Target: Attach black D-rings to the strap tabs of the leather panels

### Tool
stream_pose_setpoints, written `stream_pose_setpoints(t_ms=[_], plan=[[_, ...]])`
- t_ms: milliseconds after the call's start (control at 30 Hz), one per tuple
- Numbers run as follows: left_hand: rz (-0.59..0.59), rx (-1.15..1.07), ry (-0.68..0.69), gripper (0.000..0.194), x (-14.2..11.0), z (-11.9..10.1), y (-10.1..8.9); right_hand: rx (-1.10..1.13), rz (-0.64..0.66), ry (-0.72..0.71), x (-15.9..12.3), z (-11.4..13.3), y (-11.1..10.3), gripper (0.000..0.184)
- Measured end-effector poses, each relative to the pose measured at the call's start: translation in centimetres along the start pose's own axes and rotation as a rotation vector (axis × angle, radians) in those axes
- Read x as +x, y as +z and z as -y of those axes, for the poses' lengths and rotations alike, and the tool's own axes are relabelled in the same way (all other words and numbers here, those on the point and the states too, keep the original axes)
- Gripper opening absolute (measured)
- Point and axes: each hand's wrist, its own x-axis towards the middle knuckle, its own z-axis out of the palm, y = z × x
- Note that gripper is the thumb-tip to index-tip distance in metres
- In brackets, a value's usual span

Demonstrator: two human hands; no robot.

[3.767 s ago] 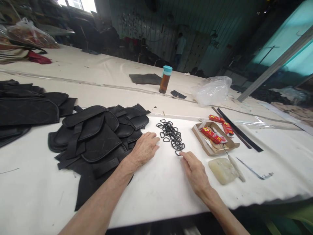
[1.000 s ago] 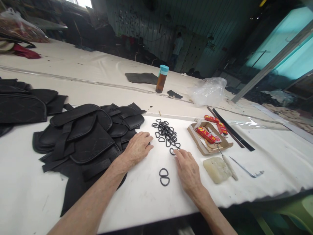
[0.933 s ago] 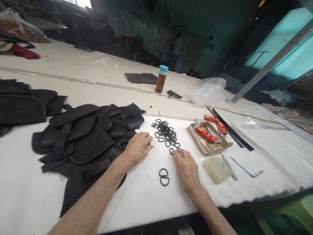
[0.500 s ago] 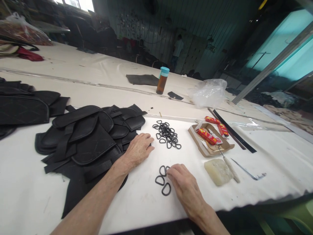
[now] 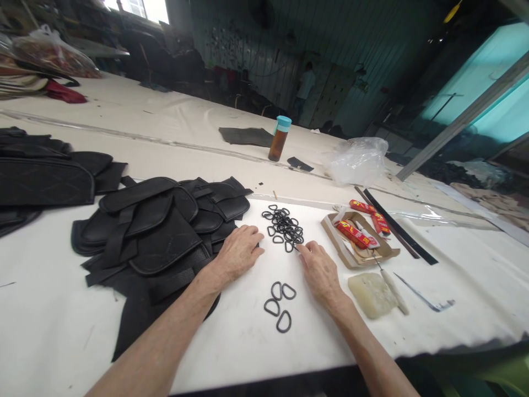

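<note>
My left hand [image 5: 238, 252] rests on the white tabletop at the right edge of a stack of black padded pieces [image 5: 165, 242] with straps. Its fingers are curled together, and a small dark bit shows between thumb and fingertips, too little to name. At the lower right edge of a heap of black D-rings [image 5: 285, 225], my right hand [image 5: 320, 270] has thumb and forefinger pinched at a D-ring, partly covered by the fingertips. Several loose D-rings [image 5: 284, 321] lie apart from the heap, nearer the table's front edge.
Right of the heap stands a cardboard tray [image 5: 349, 253] with red packets. A yellowish block [image 5: 372, 295], a handled hook tool [image 5: 394, 292] and a thin metal tool [image 5: 425, 295] lie before it. A bottle [image 5: 280, 139] and a plastic bag [image 5: 357, 160] are farther back.
My right hand has left the loose D-rings and moved up to the heap's edge. The ring it touched now lies uncovered with the others. My left hand has stayed beside the black pieces.
</note>
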Motion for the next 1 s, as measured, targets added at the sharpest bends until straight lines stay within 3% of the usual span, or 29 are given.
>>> stream_pose_setpoints(t_ms=[133,267,467,600,767,1000], plan=[[0.006,0.006,0.002,0.013,0.0,0.0,0.0,-0.019,0.012,-0.025,-0.7,0.4,-0.5,0.023],[0.012,0.009,0.002,0.014,-0.1,0.0,0.0,0.010,0.025,-0.046,-3.2,1.1,-1.3,0.025],[0.022,0.016,-0.009,0.015,0.0,-0.1,-0.1,0.234,0.141,-0.106,-6.5,2.1,-3.0,0.023],[0.027,0.017,-0.012,0.014,0.0,-0.1,-0.2,0.170,0.107,-0.036,-4.1,1.3,-3.5,0.025],[0.024,0.018,-0.011,0.014,0.0,-0.2,-0.3,-0.005,0.123,0.048,0.4,-0.3,-1.8,0.036],[0.028,0.017,-0.011,0.014,0.0,0.0,0.0,-0.060,0.177,0.041,1.3,-0.8,-0.7,0.038]])
